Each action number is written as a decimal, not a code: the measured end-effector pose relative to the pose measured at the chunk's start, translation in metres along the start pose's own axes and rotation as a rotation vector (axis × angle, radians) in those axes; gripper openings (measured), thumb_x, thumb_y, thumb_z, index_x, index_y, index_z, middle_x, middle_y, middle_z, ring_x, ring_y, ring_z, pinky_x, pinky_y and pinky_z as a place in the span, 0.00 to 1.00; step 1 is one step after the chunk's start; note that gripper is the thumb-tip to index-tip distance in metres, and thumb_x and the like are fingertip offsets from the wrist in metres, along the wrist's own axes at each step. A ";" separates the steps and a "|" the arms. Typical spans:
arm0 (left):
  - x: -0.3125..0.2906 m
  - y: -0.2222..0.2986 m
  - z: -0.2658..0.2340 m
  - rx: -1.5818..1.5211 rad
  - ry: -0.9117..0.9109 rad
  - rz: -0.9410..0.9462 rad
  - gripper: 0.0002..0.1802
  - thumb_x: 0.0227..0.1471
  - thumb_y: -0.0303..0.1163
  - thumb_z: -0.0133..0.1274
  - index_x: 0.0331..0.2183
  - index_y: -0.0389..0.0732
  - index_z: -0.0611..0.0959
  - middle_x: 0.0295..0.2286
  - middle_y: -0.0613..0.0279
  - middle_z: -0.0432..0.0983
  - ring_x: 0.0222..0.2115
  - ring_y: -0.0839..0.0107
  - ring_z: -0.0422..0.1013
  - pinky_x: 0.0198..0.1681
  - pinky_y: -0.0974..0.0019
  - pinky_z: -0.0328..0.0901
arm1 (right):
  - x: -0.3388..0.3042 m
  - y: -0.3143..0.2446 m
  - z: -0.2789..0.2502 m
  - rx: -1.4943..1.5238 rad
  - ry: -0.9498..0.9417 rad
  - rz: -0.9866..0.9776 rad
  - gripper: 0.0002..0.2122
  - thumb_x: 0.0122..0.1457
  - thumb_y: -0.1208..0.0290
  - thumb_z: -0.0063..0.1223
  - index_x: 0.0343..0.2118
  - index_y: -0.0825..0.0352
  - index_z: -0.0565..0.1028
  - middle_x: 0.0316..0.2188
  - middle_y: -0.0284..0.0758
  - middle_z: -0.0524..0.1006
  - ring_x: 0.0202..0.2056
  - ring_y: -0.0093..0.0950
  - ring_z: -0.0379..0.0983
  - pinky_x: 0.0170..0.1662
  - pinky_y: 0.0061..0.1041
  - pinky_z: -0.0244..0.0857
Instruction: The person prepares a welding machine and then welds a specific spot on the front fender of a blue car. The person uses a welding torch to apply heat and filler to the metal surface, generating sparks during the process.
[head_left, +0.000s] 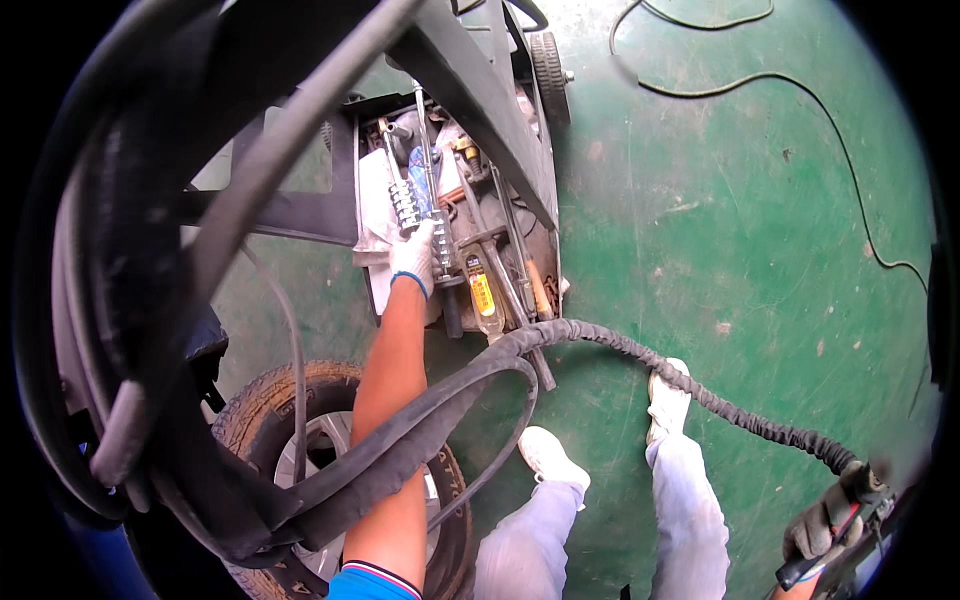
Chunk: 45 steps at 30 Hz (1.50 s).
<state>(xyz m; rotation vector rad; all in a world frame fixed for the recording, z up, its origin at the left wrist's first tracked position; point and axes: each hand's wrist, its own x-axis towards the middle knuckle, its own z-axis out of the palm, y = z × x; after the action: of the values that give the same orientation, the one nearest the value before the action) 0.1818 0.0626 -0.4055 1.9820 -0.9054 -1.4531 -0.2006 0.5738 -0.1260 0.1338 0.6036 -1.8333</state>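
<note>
My left hand point(415, 255), in a white knit glove with a blue cuff, reaches down into a tool tray point(545, 275). Its fingers close around the lower end of a shiny rod with a coil spring point(403, 203); part of the grip is hidden. Right beside it lies a long metal bar point(425, 140) with a second coiled section. At the lower right edge my right hand point(822, 530), in a grey glove, is wrapped around a black gun-shaped tool point(858, 500) with a red part. A dark sleeved cable point(640, 352) runs to that tool.
A yellow-labelled bottle point(482, 295), a wooden-handled tool point(540, 290) and several metal bars crowd the tray. A black frame point(470, 90) crosses above it. Thick black hoses point(270, 150) hang at left. A tyre point(250, 415) lies below. A thin cable point(800, 85) trails over the green floor point(690, 220).
</note>
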 end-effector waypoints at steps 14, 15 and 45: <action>-0.288 0.044 -0.121 -0.302 0.075 -0.102 0.06 0.57 0.32 0.56 0.30 0.45 0.76 0.14 0.76 0.57 0.09 0.82 0.52 0.11 0.73 0.46 | -0.016 0.028 0.088 -0.014 0.368 0.443 0.26 0.43 0.69 0.59 0.47 0.75 0.73 0.30 0.42 0.78 0.22 0.37 0.71 0.25 0.35 0.66; -0.316 0.035 -0.137 -0.339 0.101 -0.133 0.06 0.57 0.32 0.56 0.30 0.45 0.75 0.14 0.77 0.56 0.09 0.83 0.51 0.10 0.73 0.45 | -0.018 0.032 0.097 0.048 0.344 0.472 0.28 0.40 0.72 0.59 0.48 0.80 0.71 0.32 0.50 0.79 0.27 0.44 0.76 0.30 0.38 0.71; -0.732 0.318 -0.256 -1.501 -0.186 0.664 0.18 0.61 0.35 0.50 0.51 0.41 0.73 0.35 0.57 0.77 0.14 0.80 0.57 0.16 0.75 0.55 | -0.132 -0.010 0.357 -0.041 -0.121 1.105 0.27 0.49 0.72 0.60 0.53 0.75 0.69 0.38 0.44 0.78 0.30 0.37 0.76 0.36 0.33 0.74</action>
<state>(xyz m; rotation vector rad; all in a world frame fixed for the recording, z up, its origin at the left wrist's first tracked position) 0.2118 0.4233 0.3504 0.3869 -0.2275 -1.2271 -0.0919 0.5226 0.2348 0.2626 0.3533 -0.7503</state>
